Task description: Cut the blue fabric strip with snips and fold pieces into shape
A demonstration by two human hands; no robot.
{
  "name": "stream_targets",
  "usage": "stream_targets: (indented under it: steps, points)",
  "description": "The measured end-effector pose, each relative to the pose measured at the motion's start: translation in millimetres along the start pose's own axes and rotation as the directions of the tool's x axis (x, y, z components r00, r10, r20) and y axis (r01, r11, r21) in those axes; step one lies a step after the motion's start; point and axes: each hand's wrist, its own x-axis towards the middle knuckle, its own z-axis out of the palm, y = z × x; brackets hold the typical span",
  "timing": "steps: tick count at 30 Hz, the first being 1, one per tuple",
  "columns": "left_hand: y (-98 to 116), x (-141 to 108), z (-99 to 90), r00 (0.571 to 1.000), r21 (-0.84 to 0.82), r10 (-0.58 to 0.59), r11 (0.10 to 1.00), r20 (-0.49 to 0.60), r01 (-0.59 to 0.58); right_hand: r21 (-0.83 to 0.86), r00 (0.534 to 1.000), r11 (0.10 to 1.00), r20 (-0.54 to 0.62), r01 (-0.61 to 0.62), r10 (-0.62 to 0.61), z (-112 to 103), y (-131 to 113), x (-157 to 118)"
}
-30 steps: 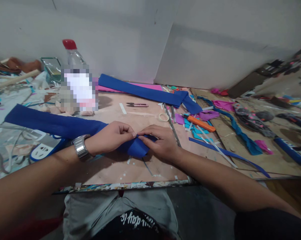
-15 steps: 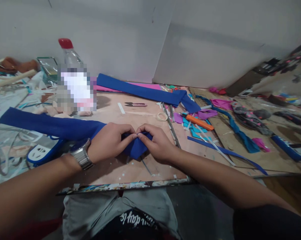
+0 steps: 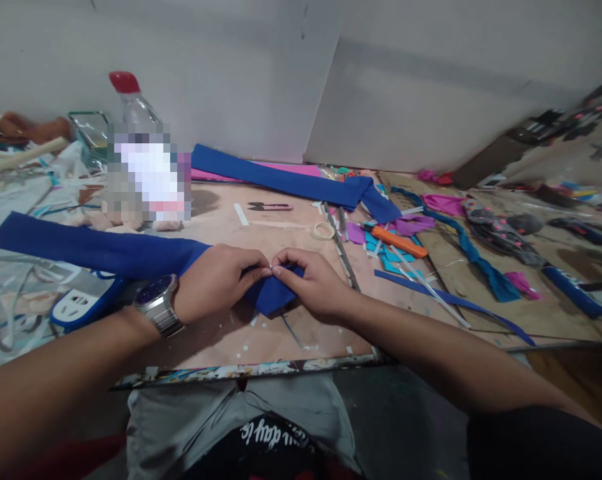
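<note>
A long blue fabric strip [image 3: 101, 248] runs from the left side of the table to both hands, its near end folded to a point below the fingers. My left hand [image 3: 225, 272], with a metal watch on the wrist, pinches the strip's edge. Opposite it, my right hand [image 3: 313, 283] pinches the same edge, thumb and fingers together. The fingertips of both hands meet there. Behind them lie thread snips [image 3: 269, 207] and a roll of tape [image 3: 323, 231].
Another blue strip [image 3: 281, 182] lies along the wall over pink material. An orange utility knife [image 3: 398, 241] rests on scraps to the right. A red-capped bottle [image 3: 139, 110] stands at the back left, with a power strip [image 3: 83, 300] at the left.
The view has shifted slightly. Both hands keep their pinch on the blue strip, with only a small change at the fingertips.
</note>
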Motion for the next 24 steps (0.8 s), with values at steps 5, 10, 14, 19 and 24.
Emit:
stream_targets:
  steps: [5,10,14,19,24]
  points:
    - [4,0,-3.9,1.000,-0.087,-0.019,0.996,0.015,0.020,0.045,0.999,0.998,-0.017,-0.045,0.046,0,2,0]
    - [2,1,-10.1,0.999,-0.187,-0.042,0.981,0.034,0.048,-0.007,0.998,1.000,-0.058,-0.012,0.012,-2,5,1]
    - [1,2,-9.9,0.995,-0.286,-0.060,0.955,0.079,0.080,-0.112,0.989,0.989,-0.103,0.096,-0.108,-4,4,1]
    - [0,5,-8.1,0.983,-0.448,-0.121,0.877,0.139,0.172,-0.189,0.963,0.956,-0.107,0.225,-0.248,-6,4,0]
    - [-1,6,-11.6,0.953,-0.583,-0.203,0.756,0.223,0.298,-0.316,0.895,0.865,-0.094,0.389,-0.437,-10,4,0]
